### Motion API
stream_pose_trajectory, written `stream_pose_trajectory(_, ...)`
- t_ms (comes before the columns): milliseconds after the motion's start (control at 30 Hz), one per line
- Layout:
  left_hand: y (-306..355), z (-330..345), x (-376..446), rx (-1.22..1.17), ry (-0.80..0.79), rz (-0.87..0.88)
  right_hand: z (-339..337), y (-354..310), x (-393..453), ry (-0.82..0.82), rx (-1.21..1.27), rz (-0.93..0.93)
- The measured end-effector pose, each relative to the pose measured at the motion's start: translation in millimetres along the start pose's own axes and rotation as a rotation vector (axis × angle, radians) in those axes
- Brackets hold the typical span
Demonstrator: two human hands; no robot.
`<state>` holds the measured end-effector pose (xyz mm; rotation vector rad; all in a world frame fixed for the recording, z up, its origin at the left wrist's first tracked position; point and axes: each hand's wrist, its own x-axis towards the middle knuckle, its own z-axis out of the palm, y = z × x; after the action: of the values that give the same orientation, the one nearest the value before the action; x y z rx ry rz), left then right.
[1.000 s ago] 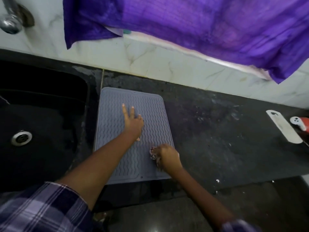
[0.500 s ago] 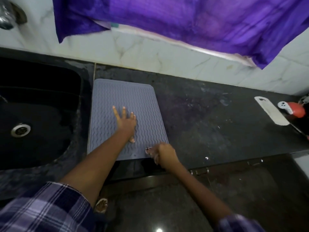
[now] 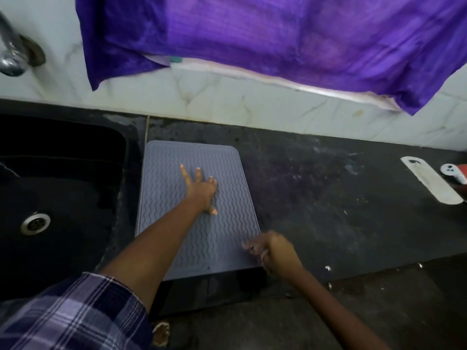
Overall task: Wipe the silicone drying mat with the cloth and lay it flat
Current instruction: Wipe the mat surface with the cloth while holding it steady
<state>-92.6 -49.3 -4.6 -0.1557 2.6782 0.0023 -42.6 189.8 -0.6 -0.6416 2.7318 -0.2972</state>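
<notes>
The grey silicone drying mat point(image 3: 227, 198) with a wavy ribbed pattern lies flat on the black counter point(image 3: 328, 210), just right of the sink. My left hand point(image 3: 201, 190) presses on the mat's middle with straight, spread fingers. At the mat's near right corner, my right hand point(image 3: 274, 251) is blurred, and its curled fingers grip the mat's edge. A large purple cloth point(image 3: 278, 39) hangs over the wall ledge above the counter, and neither hand touches it.
A black sink point(image 3: 58, 198) with a steel drain lies to the left, with a tap point(image 3: 11, 54) on the tiled wall above it. A white flat tool point(image 3: 429, 183) and a red-and-white object point(image 3: 454, 173) lie at the counter's far right. The counter's front edge runs just below the mat.
My right hand stays at the mat's near right corner and has shifted slightly right. My left hand keeps pressing the mat's middle. The view has shifted.
</notes>
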Motion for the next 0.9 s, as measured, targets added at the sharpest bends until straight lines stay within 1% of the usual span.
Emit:
stream_pose_trajectory(100, -6, -12, 36, -0.059, 0.025, -0.061, -47, -15, 78, 0.198, 0.071, -0.043)
stream_pose_trajectory(167, -14, -21, 59, -0.065, 0.038, -0.095, -73, -30, 138, 0.245, 0.046, -0.048)
stream_pose_trajectory(233, -22, -28, 80, 0.003, 0.052, -0.103, -88, -43, 207, 0.266, -0.065, -0.032)
stream_pose_trajectory(300, -27, -32, 97, 0.141, 0.023, -0.112, -85, -50, 268, 0.232, -0.204, -0.040)
stream_pose_trajectory(367, -26, -34, 113, 0.228, -0.049, -0.127, -69, -59, 301, 0.194, -0.326, -0.077)
stream_pose_trajectory(400, -24, -35, 119, 0.247, -0.079, -0.132, -56, -60, 310, 0.198, -0.348, -0.097)
stream_pose_trajectory(500, -21, -40, 128, 0.283, -0.097, -0.138, -32, -61, 312, 0.248, -0.279, -0.041)
stream_pose_trajectory(567, -23, -44, 126, 0.280, -0.104, -0.117, -29, -50, 288, 0.280, -0.201, 0.043)
stream_pose_trajectory(600, -25, -46, 125, 0.261, -0.104, -0.102, -27, -42, 263, 0.275, -0.162, 0.063)
stream_pose_trajectory(667, -31, -44, 123, 0.211, -0.105, -0.061, -17, -32, 191, 0.219, -0.102, 0.002)
stream_pose_trajectory(700, -34, -44, 123, 0.183, -0.103, -0.048, -15, -31, 156, 0.149, -0.061, -0.038)
stream_pose_trajectory(733, -35, -44, 122, 0.161, -0.102, -0.044, -17, -28, 137, 0.045, -0.035, -0.055)
stream_pose_trajectory(767, -34, -45, 119, 0.155, -0.106, -0.044, -23, -25, 136, -0.057, -0.028, -0.049)
stream_pose_trajectory(833, -30, -46, 115, 0.175, -0.099, -0.060, -52, -29, 169, -0.210, -0.092, -0.014)
stream_pose_trajectory(867, -29, -45, 115, 0.192, -0.091, -0.075, -67, -35, 195, -0.197, -0.078, -0.006)
stream_pose_trajectory(900, -28, -43, 117, 0.213, -0.092, -0.089, -79, -39, 226, -0.108, -0.053, -0.012)
